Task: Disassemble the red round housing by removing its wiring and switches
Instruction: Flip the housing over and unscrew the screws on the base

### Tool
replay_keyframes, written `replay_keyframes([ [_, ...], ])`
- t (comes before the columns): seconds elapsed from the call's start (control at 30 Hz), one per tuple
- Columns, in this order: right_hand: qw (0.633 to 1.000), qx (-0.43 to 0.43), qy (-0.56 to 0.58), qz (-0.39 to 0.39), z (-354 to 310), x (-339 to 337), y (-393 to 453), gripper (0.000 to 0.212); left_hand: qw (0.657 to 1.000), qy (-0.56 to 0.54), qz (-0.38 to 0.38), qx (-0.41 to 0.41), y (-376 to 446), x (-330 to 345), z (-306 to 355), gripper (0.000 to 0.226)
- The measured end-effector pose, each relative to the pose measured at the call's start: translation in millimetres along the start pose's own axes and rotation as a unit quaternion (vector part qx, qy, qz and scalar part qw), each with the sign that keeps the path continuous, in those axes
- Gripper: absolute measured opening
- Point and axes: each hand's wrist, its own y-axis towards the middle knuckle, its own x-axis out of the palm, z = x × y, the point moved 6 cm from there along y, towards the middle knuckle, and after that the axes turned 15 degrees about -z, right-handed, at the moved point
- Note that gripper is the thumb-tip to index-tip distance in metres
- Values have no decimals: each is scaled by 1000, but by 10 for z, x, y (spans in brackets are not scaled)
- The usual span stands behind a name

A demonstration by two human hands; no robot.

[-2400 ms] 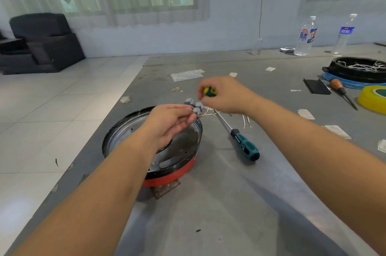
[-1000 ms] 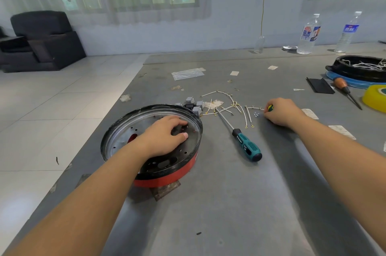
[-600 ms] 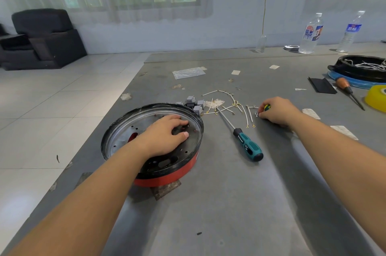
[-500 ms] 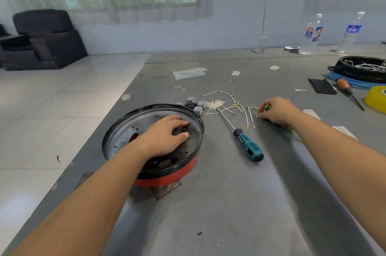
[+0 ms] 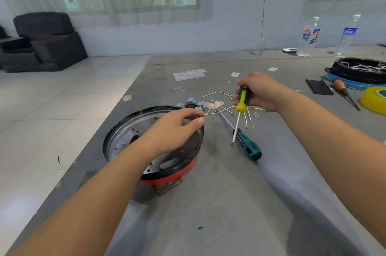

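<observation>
Right hand grips a screwdriver at center; left hand, fingers loosely curled and holding nothing, hovers over the housing.

Right hand up with screwdriver
</observation>
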Motion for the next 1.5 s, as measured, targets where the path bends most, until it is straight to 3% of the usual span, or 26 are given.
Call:
replay_keyframes([
  [0.1, 999, -7, 45, 6, 59, 100, -27, 11, 999, -26, -28, 4, 23, 164, 201, 39],
  [0.2, 997, -13, 74, 23, 168, 105, -47, 16, 999, 30, -33, 5, 82, 286, 321, 48],
  [0.33, 993, -33, 108, 27, 281, 25, -83, 23, 998, 48, 29, -6, 191, 231, 346, 27],
  [0.37, 996, -36, 77, 32, 294, -15, -105, 26, 997, 62, 49, -14, 215, 198, 339, 25],
  [0.43, 991, -39, -123, 39, 259, -119, -162, 33, 990, 114, 82, -28, 252, 120, 331, 26],
  [0.53, 899, -34, -435, -42, 214, -83, -282, 41, 976, 185, 103, -48, 311, 18, 316, 29],
  [0.63, 838, -26, -535, -105, 284, -11, -370, 39, 973, 219, 67, -31, 362, 20, 306, 29],
  [0.7, 822, -46, -555, -117, 343, 25, -370, 30, 980, 186, 72, -21, 338, 4, 267, 27],
  [0.77, 830, -47, -548, -88, 392, -29, -345, 22, 984, 151, 87, -28, 269, -43, 179, 37],
  [0.83, 822, -19, -568, -40, 457, -140, -294, 25, 985, 147, 73, -48, 181, -77, 63, 49],
  [0.93, 799, 44, -600, 3, 608, -230, -206, 32, 990, 108, 47, -81, 24, -142, -152, 43],
  [1.07, 810, 54, -584, -14, 761, -145, -163, 21, 989, 99, -4, -106, -215, -124, -372, 36],
  [1.23, 797, 85, -597, -20, 842, -11, -173, 21, 983, 113, -88, -117, -365, 31, -454, 48],
  [1.3, 787, 99, -608, -27, 844, 33, -191, 26, 980, 126, -98, -122, -383, 64, -432, 51],
  [1.43, 744, 129, -656, -25, 830, 164, -240, 64, 977, 125, -106, -135, -402, 91, -409, 53],
  [1.5, 731, 145, -666, -19, 846, 253, -237, 66, 977, 124, -108, -136, -405, 91, -388, 54],
])
